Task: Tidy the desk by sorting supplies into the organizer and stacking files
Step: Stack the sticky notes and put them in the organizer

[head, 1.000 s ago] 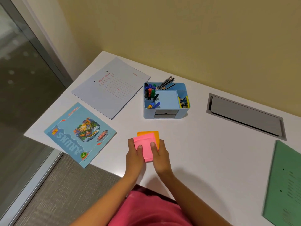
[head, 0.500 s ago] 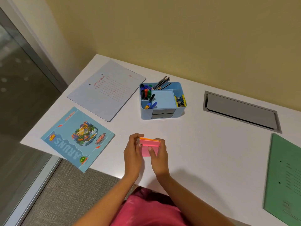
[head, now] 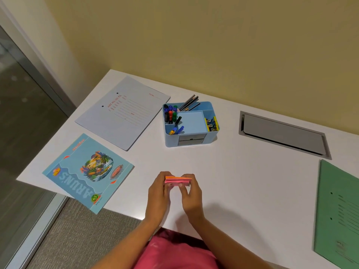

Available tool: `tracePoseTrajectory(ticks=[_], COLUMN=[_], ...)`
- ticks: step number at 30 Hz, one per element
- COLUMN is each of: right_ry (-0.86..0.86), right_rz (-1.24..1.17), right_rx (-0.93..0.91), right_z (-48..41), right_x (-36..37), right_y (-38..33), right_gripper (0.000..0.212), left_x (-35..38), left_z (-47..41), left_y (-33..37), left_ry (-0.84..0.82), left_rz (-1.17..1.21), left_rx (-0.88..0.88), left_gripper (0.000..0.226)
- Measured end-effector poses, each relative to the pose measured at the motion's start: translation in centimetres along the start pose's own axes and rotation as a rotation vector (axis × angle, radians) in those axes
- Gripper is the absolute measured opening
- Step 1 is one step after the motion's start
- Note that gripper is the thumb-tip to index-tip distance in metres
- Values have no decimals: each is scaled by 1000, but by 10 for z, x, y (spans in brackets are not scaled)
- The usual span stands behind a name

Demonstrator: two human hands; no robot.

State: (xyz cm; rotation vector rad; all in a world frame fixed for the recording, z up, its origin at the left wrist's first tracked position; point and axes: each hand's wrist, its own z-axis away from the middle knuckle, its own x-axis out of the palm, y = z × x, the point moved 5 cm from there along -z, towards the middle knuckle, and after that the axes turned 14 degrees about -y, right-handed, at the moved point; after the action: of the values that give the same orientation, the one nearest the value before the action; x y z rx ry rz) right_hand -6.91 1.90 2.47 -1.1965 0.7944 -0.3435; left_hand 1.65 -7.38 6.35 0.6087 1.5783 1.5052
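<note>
Both hands hold a stack of pink and orange sticky notes [head: 177, 180] just above the white desk [head: 242, 181], near its front edge. My left hand [head: 158, 193] grips the stack's left end and my right hand [head: 191, 193] its right end. Behind them stands a light blue organizer [head: 191, 140] holding markers, pencils and binder clips, with its large middle compartment bare. A grey-blue file [head: 124, 111] lies at the back left, a blue notebook [head: 87, 171] at the front left, and a green file [head: 338, 214] at the right edge.
A grey cable hatch [head: 283, 133] is set into the desk at the back right. A yellow wall runs behind the desk. A glass partition and carpeted floor lie to the left. The notebook overhangs the desk's front edge.
The two sticky-note pads, spread flat a second ago, are now squared together and tilted so their edge faces me. Both hands rose slightly with them.
</note>
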Motion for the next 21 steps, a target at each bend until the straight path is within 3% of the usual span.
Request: tracePoseTrajectory(ticks=[6, 11, 17, 21], right_ry=[-27, -56, -113, -79], right_rz=[48, 188, 670, 617], right_rx=[-65, -125, -377, -359], right_z=[-3, -20, -36, -44], right_x=[-7, -41, -62, -80], right_y=[-9, -44, -65, -67], right_gripper=[22, 34, 26, 25], left_x=[-1, -5, 1, 6], left_z=[-7, -29, -51, -63], left_y=[3, 15, 33, 43], left_ry=[-20, -69, -144, -123], left_rz=[-45, -142, -245, -272], left_rx=[25, 106, 183, 195], left_gripper=[23, 22, 26, 22])
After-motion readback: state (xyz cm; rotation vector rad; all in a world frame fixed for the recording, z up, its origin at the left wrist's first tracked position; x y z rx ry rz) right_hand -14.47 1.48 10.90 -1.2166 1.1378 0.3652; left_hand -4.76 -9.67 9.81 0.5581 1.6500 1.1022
